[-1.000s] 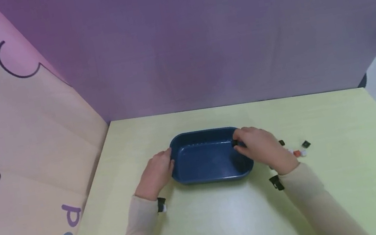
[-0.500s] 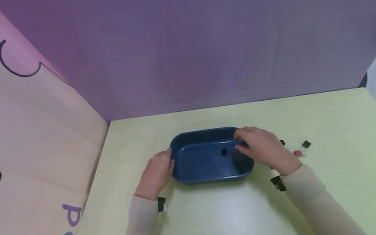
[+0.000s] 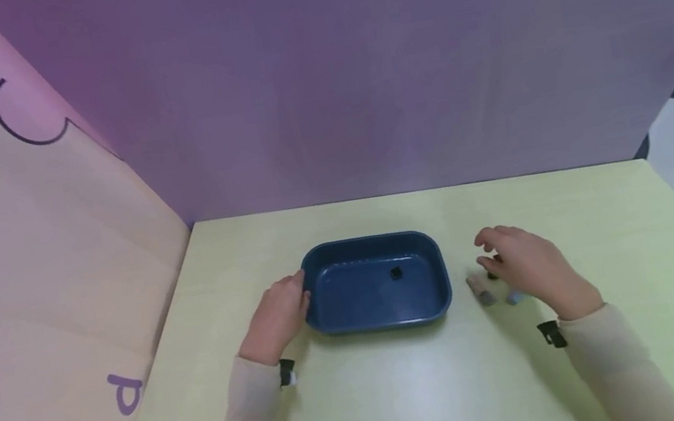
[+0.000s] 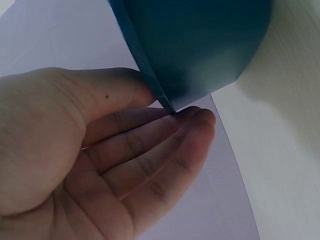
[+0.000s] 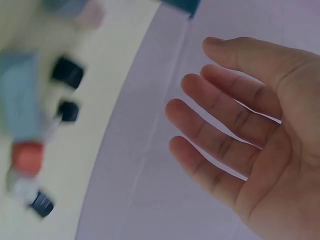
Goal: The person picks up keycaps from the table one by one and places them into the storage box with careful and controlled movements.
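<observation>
A dark blue rectangular tray (image 3: 360,304) stands on the table, a small black keycap-like piece (image 3: 396,273) lying inside it. My left hand (image 3: 278,319) holds the tray's left rim; in the left wrist view, thumb and fingertips meet at the rim of the tray (image 4: 200,50). To the tray's right, my right hand (image 3: 533,270) hovers above loose small pieces, fingers apart and gently bent, holding nothing. The right wrist view has several blurred pieces below that hand: a black piece (image 5: 68,71), a long light-blue piece (image 5: 20,95) and a red piece (image 5: 27,157).
The pale wooden table (image 3: 397,395) meets a purple backdrop (image 3: 356,87) at the back. A patterned cloth (image 3: 47,254) bounds the left side. A greyish-brown piece (image 3: 481,289) lies just right of the tray, near a light-blue one (image 3: 515,298).
My right hand has let the black keycap-like piece drop into the tray and moved right, off the tray, to above the loose pieces. The left hand stays on the rim.
</observation>
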Motion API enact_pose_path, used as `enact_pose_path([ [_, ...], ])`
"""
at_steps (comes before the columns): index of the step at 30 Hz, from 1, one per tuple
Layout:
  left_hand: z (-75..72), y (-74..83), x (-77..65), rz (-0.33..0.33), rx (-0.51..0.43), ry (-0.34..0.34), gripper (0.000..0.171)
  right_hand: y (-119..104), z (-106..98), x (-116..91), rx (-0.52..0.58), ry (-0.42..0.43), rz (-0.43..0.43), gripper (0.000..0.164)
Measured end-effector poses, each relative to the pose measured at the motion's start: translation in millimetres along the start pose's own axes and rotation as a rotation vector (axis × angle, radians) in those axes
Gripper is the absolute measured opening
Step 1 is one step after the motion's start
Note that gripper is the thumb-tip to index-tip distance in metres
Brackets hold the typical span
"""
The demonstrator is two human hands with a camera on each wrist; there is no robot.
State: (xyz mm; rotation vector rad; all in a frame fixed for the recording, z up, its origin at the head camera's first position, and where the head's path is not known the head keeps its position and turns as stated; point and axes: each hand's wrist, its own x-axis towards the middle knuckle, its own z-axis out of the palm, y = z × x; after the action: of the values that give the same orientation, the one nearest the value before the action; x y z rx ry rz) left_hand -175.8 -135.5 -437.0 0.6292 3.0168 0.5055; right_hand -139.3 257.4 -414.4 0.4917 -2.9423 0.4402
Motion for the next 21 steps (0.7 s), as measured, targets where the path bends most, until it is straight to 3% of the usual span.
enact_pose_path([
  [4,0.3,-0.3,0.1,0.0,-0.001,-0.003,0.04,22,3,-8,-0.007,-0.012,0.035,0.025],
  [10,0.6,0.5,2.0,0.009,-0.005,0.01,0.04,49,9,-12,-0.004,-0.098,0.115,0.028],
  [21,1.3,1.5,1.7,-0.016,-0.006,-0.008,0.042,67,30,-8,0.033,-0.18,0.166,0.031],
])
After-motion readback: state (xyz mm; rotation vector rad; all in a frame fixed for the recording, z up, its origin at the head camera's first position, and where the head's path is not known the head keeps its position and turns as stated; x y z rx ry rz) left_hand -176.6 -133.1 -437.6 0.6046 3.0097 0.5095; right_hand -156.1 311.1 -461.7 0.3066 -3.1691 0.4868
